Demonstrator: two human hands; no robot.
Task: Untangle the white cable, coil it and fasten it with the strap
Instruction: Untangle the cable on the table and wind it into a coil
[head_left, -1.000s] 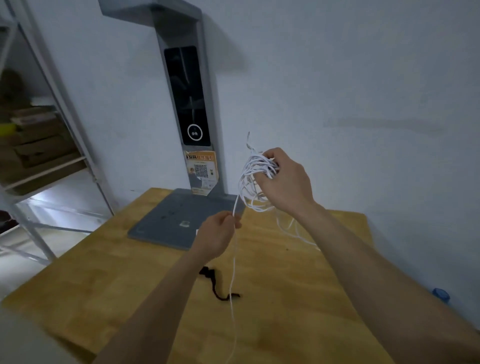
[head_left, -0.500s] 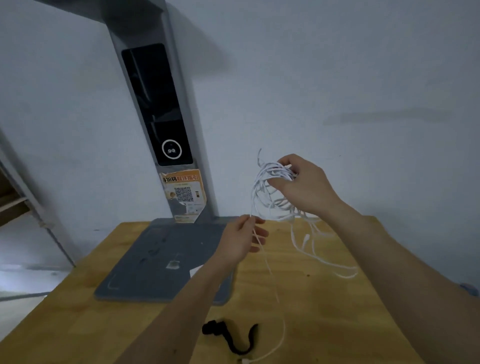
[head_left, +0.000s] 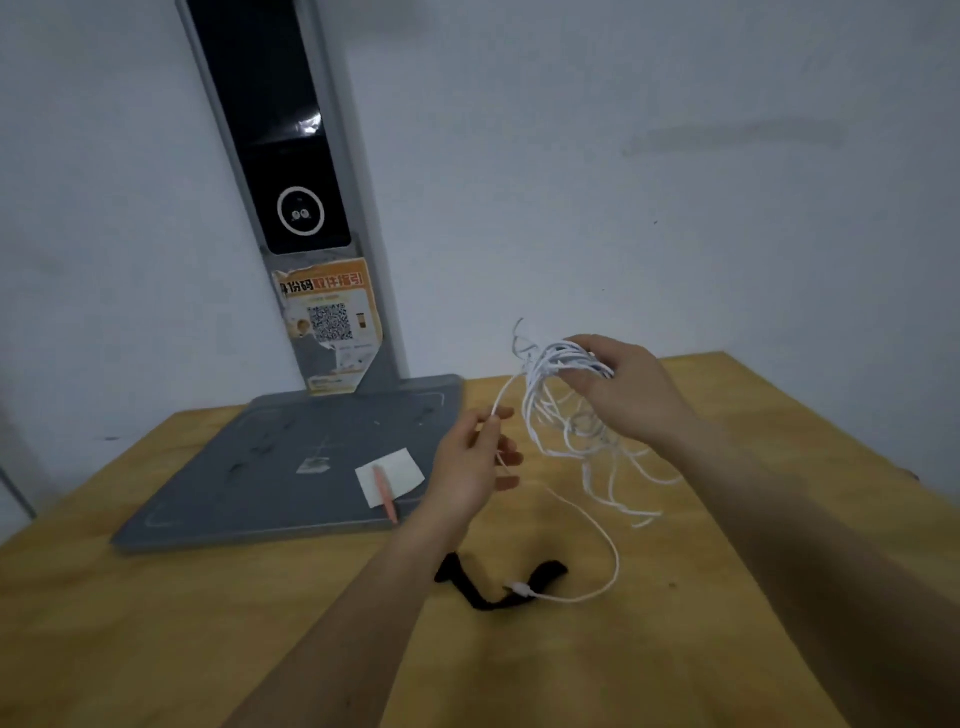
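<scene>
My right hand grips a tangled bunch of the white cable above the wooden table, with loops hanging down from it. My left hand is lower and to the left, pinching one strand of the same cable between thumb and fingers. From there the strand curves down to the table and ends in a plug lying on the black strap. The strap lies loose on the table in front of my left forearm.
A grey stand with a flat base and a tall post carrying a QR sticker stands at the back left against the wall. A white paper slip and a pink pen lie on the base's near right corner.
The camera has tilted down and moved nearer. My left hand has slid along the strand and the cable's free end, with its plug, has come up onto the table across the strap.
</scene>
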